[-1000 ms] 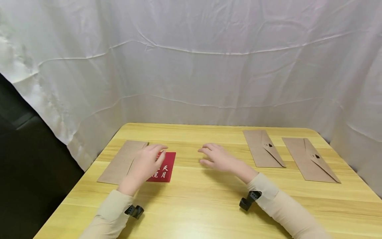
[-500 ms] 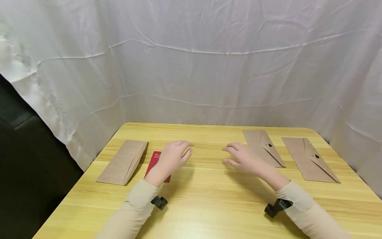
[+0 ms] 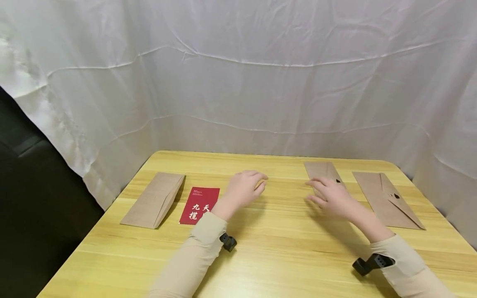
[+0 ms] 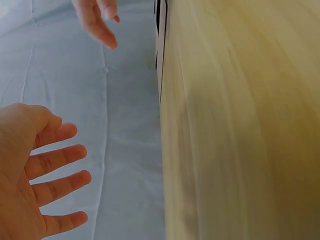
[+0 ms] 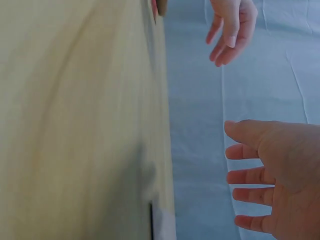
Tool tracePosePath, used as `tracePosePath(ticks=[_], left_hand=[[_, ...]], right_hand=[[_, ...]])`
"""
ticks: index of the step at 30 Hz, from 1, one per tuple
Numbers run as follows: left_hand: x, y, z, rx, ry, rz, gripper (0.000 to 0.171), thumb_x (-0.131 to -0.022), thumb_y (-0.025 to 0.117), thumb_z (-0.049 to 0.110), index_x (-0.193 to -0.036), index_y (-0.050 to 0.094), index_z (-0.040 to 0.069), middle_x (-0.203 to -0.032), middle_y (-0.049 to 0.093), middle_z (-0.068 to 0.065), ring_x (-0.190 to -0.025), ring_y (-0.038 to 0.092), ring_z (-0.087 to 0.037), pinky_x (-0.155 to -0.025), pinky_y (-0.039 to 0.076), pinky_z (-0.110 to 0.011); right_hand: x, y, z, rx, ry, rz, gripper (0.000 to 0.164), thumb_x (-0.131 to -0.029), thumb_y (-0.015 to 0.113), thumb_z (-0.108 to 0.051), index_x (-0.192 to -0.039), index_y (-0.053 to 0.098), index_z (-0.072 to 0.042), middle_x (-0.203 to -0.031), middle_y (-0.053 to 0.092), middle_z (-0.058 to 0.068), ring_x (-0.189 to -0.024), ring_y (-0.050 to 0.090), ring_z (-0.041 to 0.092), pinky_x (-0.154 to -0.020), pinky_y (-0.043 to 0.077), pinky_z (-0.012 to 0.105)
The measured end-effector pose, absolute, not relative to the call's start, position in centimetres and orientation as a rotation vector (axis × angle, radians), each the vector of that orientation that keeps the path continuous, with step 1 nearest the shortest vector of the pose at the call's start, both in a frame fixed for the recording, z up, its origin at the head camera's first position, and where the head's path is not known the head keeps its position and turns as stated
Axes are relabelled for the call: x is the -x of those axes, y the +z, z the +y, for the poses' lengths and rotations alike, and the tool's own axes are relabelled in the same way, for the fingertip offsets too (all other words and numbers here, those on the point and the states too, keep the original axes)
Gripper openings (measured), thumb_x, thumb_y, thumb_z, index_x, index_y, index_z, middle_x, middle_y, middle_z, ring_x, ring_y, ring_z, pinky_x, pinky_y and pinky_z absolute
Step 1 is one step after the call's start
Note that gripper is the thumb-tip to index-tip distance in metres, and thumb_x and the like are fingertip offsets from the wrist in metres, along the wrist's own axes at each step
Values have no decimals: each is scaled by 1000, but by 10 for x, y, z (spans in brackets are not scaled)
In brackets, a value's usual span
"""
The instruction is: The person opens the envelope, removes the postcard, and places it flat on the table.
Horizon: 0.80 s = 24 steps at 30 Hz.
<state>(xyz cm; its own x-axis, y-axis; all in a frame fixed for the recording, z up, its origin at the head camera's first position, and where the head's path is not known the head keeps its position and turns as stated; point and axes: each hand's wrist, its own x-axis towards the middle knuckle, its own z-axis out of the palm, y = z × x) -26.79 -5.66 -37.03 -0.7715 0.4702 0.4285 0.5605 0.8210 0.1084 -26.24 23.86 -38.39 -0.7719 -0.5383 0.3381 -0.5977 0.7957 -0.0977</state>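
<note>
My left hand hovers over the middle of the wooden table, its fingers relaxed and spread in the left wrist view, holding nothing. Just left of it lies a red card with white characters, partly covered by the wrist. My right hand hangs above the table too, fingers loosely extended and holding nothing. Behind it, a brown envelope with a dark mark on its flap is partly hidden. Another such envelope lies flat to the right.
At the left lies a third brown envelope, its near-right side lifted slightly off the wooden table. A pale curtain hangs behind the table's far edge. Something black stands beyond the left edge.
Both hands have moved to the right above the table. The left hand has left the brown envelope and red card uncovered; the right hand now overlaps the nearer right-side envelope.
</note>
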Motion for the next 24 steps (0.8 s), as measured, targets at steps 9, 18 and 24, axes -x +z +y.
tracePosePath(ticks=[9,18,24], left_hand=[[273,-373,-18,809,-329,-2702,29,-101,48,33,-123,67,25,-127,67,7,-121,62,-17,-101,50,-37],[274,-381,28,838,-331,-2805,34,-103,42,38,-131,60,31,-137,60,11,-130,54,-16,-106,45,-39],[273,-391,53,880,-334,-2842,36,-103,40,42,-134,57,34,-141,55,12,-133,51,-14,-106,45,-42]], right_hand=[[276,-378,262,-854,318,-2706,42,-91,68,-21,-126,59,2,-122,59,24,-110,57,43,-90,48,57],[287,-384,287,-722,336,-2869,44,-96,61,-22,-132,55,4,-131,54,31,-122,48,50,-99,41,64],[293,-389,298,-720,314,-2946,54,-95,62,-24,-136,49,9,-135,48,37,-124,44,55,-101,38,66]])
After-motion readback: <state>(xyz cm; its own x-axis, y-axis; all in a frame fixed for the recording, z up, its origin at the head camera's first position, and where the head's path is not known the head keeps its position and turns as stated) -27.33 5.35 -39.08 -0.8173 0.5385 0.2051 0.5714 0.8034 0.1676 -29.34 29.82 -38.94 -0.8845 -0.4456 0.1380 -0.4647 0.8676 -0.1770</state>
